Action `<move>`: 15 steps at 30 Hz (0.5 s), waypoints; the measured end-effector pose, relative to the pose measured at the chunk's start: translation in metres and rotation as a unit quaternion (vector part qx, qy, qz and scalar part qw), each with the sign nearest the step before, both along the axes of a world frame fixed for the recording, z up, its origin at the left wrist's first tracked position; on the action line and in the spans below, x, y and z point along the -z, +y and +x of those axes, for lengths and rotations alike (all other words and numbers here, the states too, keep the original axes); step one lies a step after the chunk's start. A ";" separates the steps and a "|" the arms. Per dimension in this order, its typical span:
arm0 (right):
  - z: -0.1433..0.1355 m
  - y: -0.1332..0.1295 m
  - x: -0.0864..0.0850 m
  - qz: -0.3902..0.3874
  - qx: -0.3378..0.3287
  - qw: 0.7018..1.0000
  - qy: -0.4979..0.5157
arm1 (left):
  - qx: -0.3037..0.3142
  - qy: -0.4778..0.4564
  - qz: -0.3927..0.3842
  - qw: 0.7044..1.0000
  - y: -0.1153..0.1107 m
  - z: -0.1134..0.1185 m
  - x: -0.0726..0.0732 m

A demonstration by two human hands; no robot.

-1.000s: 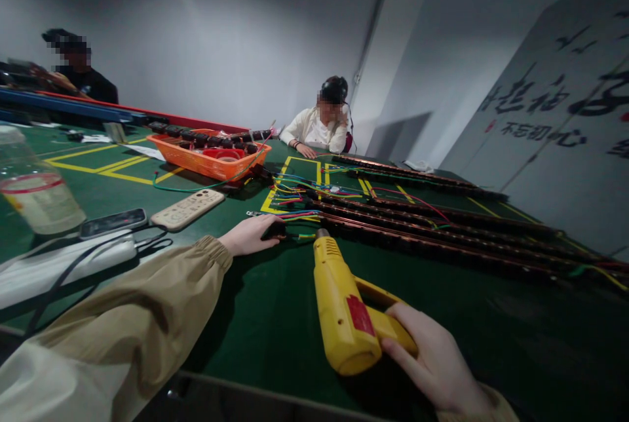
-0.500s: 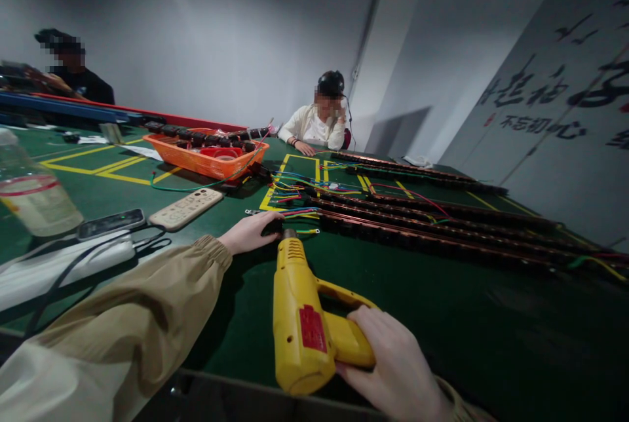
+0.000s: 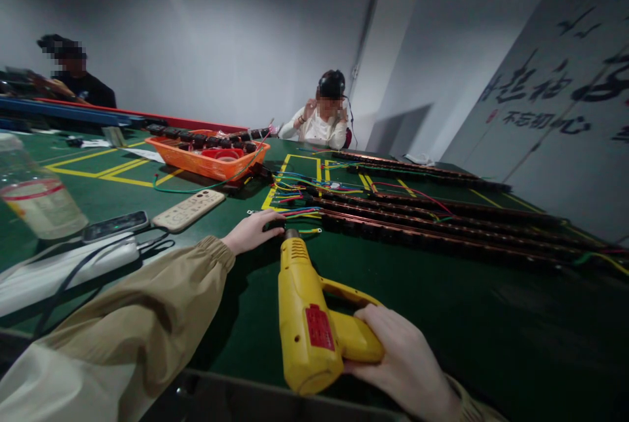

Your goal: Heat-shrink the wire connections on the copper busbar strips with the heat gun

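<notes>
A yellow heat gun (image 3: 304,324) with a red label is gripped by its handle in my right hand (image 3: 405,360), its nozzle pointing away from me. Just left of the nozzle, my left hand (image 3: 253,232) rests at the ends of coloured wires (image 3: 302,213), fingers bent around something dark that I cannot make out. The wires come out of long dark bars with copper-coloured strips (image 3: 393,230). A yellow-green wire with a metal lug (image 3: 312,231) lies just beyond the nozzle.
An orange basket (image 3: 206,166) holding dark parts stands beyond my left hand. To the left are a phone in a beige case (image 3: 189,210), another phone (image 3: 116,227), a white power strip (image 3: 69,274) and a bottle (image 3: 46,202). Two people sit across the table.
The person opposite has raised a hand from the table to the head. The heat gun and my right hand have shifted slightly right in the view. My left hand stays by the wires.
</notes>
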State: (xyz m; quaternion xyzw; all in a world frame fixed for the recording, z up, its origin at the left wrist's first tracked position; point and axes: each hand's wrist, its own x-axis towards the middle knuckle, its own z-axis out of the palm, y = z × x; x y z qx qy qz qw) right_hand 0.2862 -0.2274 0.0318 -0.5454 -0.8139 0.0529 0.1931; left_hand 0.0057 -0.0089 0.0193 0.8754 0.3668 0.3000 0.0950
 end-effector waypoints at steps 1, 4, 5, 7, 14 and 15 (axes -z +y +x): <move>0.002 0.001 -0.001 -0.015 0.001 1.000 0.001 | -0.003 -0.004 0.001 1.000 0.000 0.000 0.000; 0.010 0.006 -0.004 -0.051 0.009 0.999 0.003 | -0.007 -0.009 0.009 1.000 -0.001 0.001 -0.002; 0.012 0.007 -0.005 -0.059 0.012 0.998 0.005 | -0.007 -0.008 0.014 1.000 -0.002 0.002 -0.003; 0.016 0.008 -0.006 -0.067 0.018 0.998 0.007 | -0.010 -0.007 0.026 1.000 -0.004 0.004 -0.004; 0.019 0.007 -0.003 -0.047 0.022 0.999 0.000 | -0.075 0.006 0.028 0.997 -0.008 0.006 -0.005; 0.019 0.007 -0.001 -0.040 0.019 0.999 -0.004 | -0.083 0.002 0.021 0.996 -0.008 0.005 -0.004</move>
